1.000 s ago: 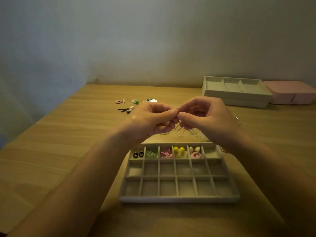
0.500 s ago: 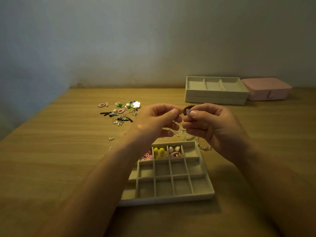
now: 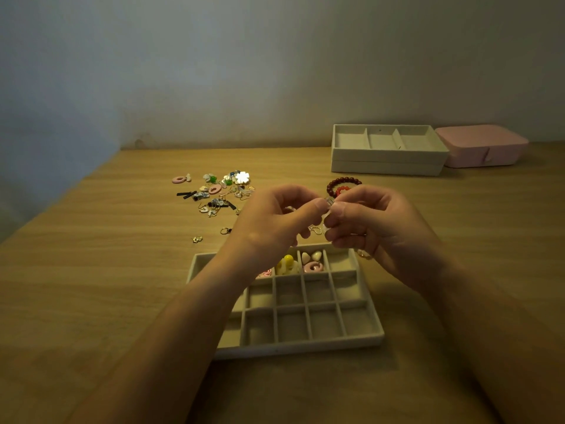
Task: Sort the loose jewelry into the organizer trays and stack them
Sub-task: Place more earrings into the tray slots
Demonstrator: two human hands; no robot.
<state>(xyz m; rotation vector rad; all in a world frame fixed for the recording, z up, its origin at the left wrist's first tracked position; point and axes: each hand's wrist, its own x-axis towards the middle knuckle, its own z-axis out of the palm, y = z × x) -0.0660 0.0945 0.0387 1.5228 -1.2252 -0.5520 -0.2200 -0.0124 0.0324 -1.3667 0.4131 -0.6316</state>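
Clear small jewelry piece (image 3: 327, 211) sits pinched between thumbs and forefingers of left hand (image 3: 275, 221) and right hand (image 3: 377, 229), above the far row of the grey felt compartment tray (image 3: 305, 347); loose earrings (image 3: 218, 191) lie on the wooden table (image 3: 91, 270) beyond.

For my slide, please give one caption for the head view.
Over the grid tray, the left hand and right hand pinch a small piece; loose jewelry lies beyond.

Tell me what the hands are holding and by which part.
The left hand and right hand pinch one small clear jewelry piece between them, fingertips on opposite sides; finer detail is unreadable.
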